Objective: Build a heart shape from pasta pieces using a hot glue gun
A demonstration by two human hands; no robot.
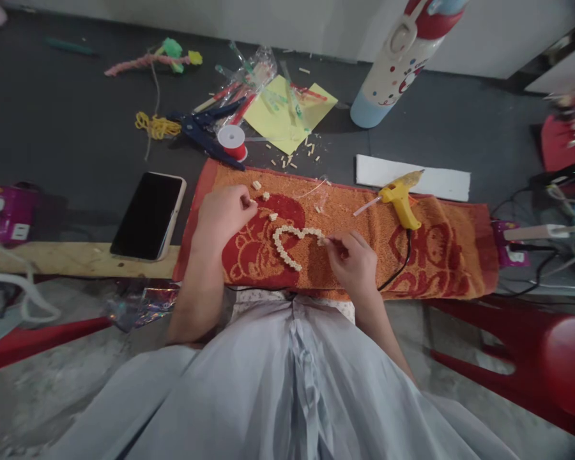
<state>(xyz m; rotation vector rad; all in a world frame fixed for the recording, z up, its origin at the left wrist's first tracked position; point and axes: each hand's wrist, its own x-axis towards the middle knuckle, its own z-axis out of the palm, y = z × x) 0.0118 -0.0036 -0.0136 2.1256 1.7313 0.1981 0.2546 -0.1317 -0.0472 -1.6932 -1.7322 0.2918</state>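
Dark worktop [91, 108] carries an orange-and-red towel [464, 236]; on it, right hand [352, 259] fingers pinch the right end of an unclosed heart-shaped outline [278, 246]; left hand [227, 211] fingers are curled, grip not determinable; farther back: yellow glue gun [403, 203], red-and-white spool [232, 142], bottle [388, 80]

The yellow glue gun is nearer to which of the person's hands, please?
Right. The right hand is below and left of the yellow glue gun in the picture, by the heart outline's right end; the left hand is farther away, past its left side.
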